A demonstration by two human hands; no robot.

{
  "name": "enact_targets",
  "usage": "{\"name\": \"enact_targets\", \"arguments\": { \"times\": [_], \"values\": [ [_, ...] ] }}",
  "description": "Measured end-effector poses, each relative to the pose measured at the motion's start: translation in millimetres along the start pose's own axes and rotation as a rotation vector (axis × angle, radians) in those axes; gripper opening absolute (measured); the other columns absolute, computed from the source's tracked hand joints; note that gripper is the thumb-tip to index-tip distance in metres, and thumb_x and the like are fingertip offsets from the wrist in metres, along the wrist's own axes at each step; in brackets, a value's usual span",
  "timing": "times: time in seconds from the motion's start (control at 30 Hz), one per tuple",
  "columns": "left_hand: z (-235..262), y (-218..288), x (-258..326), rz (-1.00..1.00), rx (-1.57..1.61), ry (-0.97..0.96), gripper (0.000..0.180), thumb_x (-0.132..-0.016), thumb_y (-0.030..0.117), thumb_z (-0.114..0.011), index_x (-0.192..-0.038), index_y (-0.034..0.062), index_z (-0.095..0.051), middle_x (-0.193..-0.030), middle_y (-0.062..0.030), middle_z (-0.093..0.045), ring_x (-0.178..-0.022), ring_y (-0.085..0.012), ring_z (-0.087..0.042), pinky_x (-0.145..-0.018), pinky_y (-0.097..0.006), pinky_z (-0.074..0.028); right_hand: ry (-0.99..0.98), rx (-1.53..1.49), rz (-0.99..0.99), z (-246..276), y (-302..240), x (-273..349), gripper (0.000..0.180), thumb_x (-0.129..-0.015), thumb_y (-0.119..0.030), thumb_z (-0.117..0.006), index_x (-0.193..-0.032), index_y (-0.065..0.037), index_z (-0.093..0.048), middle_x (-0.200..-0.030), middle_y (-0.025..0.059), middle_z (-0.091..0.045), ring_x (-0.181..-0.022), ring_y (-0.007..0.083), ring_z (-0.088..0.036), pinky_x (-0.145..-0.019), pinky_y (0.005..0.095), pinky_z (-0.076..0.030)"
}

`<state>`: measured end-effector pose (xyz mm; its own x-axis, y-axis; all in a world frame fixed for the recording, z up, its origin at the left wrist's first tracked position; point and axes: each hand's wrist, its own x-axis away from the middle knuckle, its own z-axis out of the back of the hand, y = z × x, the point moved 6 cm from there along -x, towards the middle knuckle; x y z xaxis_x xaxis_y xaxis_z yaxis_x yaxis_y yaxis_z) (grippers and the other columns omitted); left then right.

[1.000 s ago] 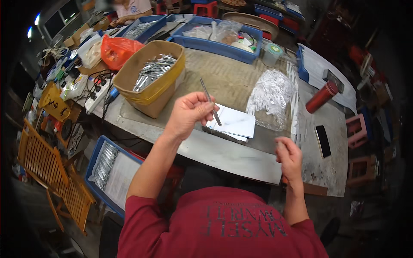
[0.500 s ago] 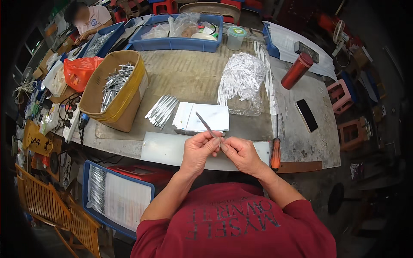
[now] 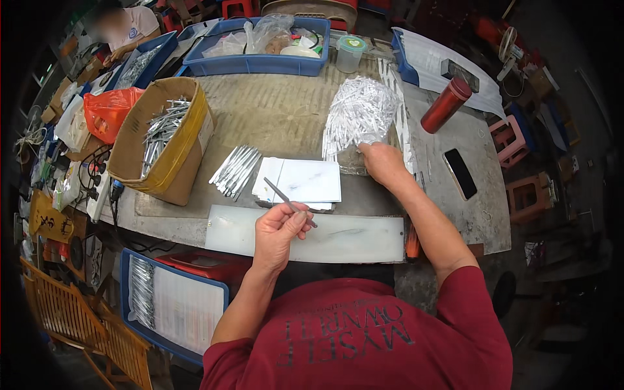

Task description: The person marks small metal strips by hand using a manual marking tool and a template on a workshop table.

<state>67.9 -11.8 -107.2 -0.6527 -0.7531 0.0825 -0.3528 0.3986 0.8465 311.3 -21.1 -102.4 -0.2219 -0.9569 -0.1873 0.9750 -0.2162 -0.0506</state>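
My left hand [image 3: 281,233] pinches a slim, flat metal strip [image 3: 275,188], its narrow tip pointing up and to the left over the near edge of a stack of white sheets [image 3: 305,180]. My right hand [image 3: 385,164] is stretched forward to the near right edge of a heap of small white strips [image 3: 357,112] lying on clear plastic. Its fingers are bent together there; what lies between them is hidden. A fanned bunch of silvery metal strips [image 3: 234,170] lies left of the sheets. Below my left hand is a pale flat board [image 3: 351,242] along the table's front edge.
At the left stands a cardboard box [image 3: 188,153] with metal pieces inside. A screwdriver [image 3: 413,242], a phone [image 3: 460,173] and a red flask [image 3: 446,105] lie to the right. A blue tray [image 3: 253,66] sits at the back. A person [image 3: 133,29] works far left.
My right hand has let go of the metal strip and moved forward to the white heap. My left hand keeps the strip, a little further left and lower.
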Motion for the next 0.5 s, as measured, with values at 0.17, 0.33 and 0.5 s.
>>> {"name": "enact_targets", "arguments": {
  "times": [0.17,0.33,0.5],
  "values": [
    [1.5,-12.8,6.8,0.048,-0.048,-0.008,0.014,-0.080,0.009,-0.057,-0.090,0.0005,-0.056,-0.079,-0.0085,-0.059,-0.064,-0.0111,-0.055,-0.055,-0.021,-0.043,-0.039,0.055,0.009,-4.4,-0.9,-6.2,0.009,-0.072,-0.005,-0.046,-0.076,-0.004,-0.054,-0.072,0.0173,-0.057,-0.070,0.0328,-0.058,-0.060,0.0411,-0.046],
    [-0.6,-19.7,6.7,0.073,-0.042,-0.052,0.014,-0.080,0.009,-0.057,-0.092,-0.0001,-0.056,-0.079,-0.0065,-0.059,-0.066,-0.0088,-0.054,-0.055,-0.019,-0.042,-0.018,0.012,0.072,-3.8,-0.8,-1.4,0.007,-0.073,-0.008,-0.049,-0.078,-0.006,-0.053,-0.071,0.0150,-0.056,-0.069,0.0324,-0.057,-0.059,0.0410,-0.045],
    [-5.1,-23.4,6.6,0.077,-0.011,-0.095,0.013,-0.082,0.009,-0.054,-0.092,-0.0001,-0.055,-0.076,-0.0074,-0.058,-0.067,-0.0119,-0.057,-0.053,-0.020,-0.044,0.173,-0.181,0.170,6.1,-4.6,9.0,0.009,-0.071,-0.014,-0.058,-0.077,-0.009,-0.052,-0.067,0.0094,-0.052,-0.064,0.0303,-0.055,-0.055,0.0402,-0.044]
  ]
}}
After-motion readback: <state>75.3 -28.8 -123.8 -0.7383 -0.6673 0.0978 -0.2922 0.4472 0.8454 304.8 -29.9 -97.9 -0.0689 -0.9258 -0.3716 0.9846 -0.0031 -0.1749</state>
